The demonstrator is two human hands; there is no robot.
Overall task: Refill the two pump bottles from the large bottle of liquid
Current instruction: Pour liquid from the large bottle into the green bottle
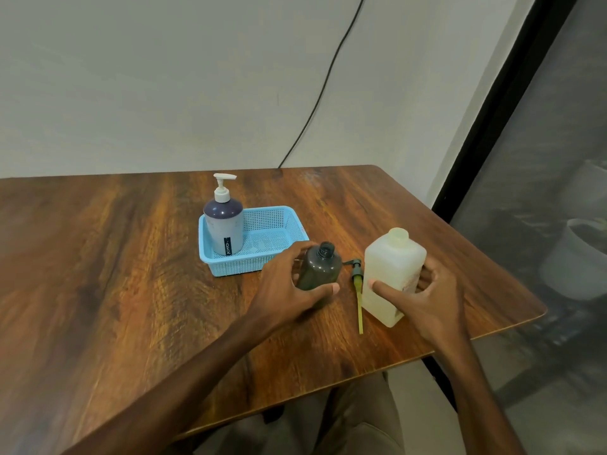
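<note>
- Basket (236, 269): light blue plastic, its walls and floor a fine open mesh, with a slight sheen on the rim.
- Table (115, 257) under the basket: brown wood grain, smooth, with a soft satin shine.
- Pump bottle (225, 231) inside the basket: grey matt plastic body and a glossy white plastic pump.
- Dark bottle (320, 269) just in front of the basket's right corner: smoky translucent plastic, smooth and faintly glossy, with a ridged neck.
- Pump head (357, 279) right of the basket: dark plastic with a yellowish plastic tube.
- Large bottle (391, 267) further right of the basket: milky translucent plastic, matt.
- Wall (164, 93) behind the basket: matt, painted and even.
</note>
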